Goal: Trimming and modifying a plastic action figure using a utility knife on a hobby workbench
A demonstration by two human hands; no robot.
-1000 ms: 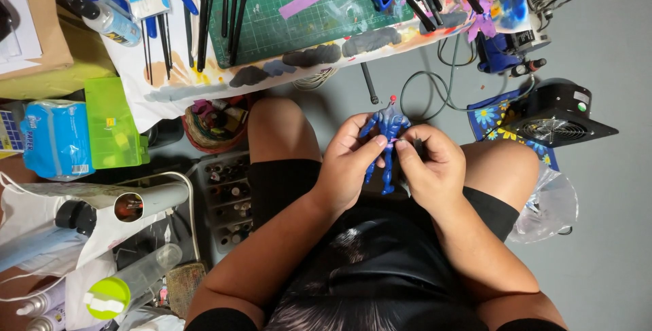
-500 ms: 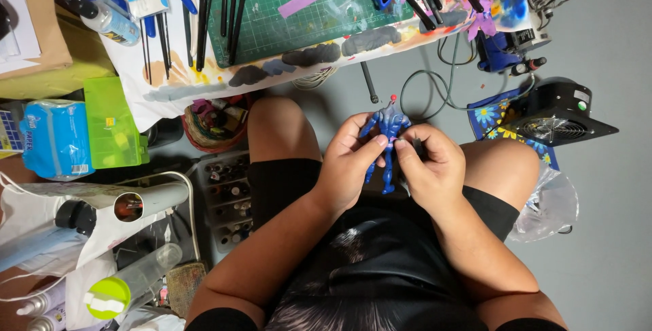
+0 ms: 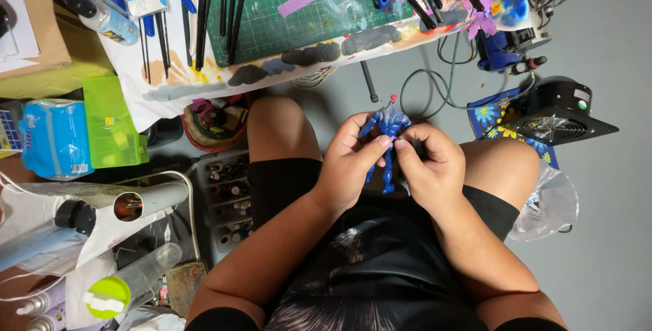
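You are holding a small blue figurine [image 3: 388, 134] upright between your 2 hands, just above your lap and between your bare knees, its red-tipped head pointing away from you toward the table edge. Your left hand [image 3: 350, 164] is curling around the figurine's left side, fingers wrapping its body and the thumb pressing in at the middle, so it is closing on the figurine. Your right hand [image 3: 431, 164] is meeting it from the other side, fingertips pinching at the figurine's middle right beside your left thumb; it too is gripping the figurine, and the 2 hands are touching each other there. The figurine's lower legs are poking out below your fingers. Just beyond your hands, a grey cable [image 3: 435, 93] is looping across the floor. Farther ahead of your hands, a green cutting mat [image 3: 299, 12] is lying on a paint-stained table [image 3: 204, 80], with dark brushes [image 3: 231, 5] resting on it and a purple strip of tape across it. Out past your right hand, a black fan [image 3: 560, 110] is sitting on the floor, and a clear plastic bag [image 3: 550, 205] is lying beside your right thigh. Out past your left hand, a tray of small paint pots [image 3: 227, 195] is sitting just beside your left thigh, with a bright green plastic box [image 3: 112, 124] well beyond it.
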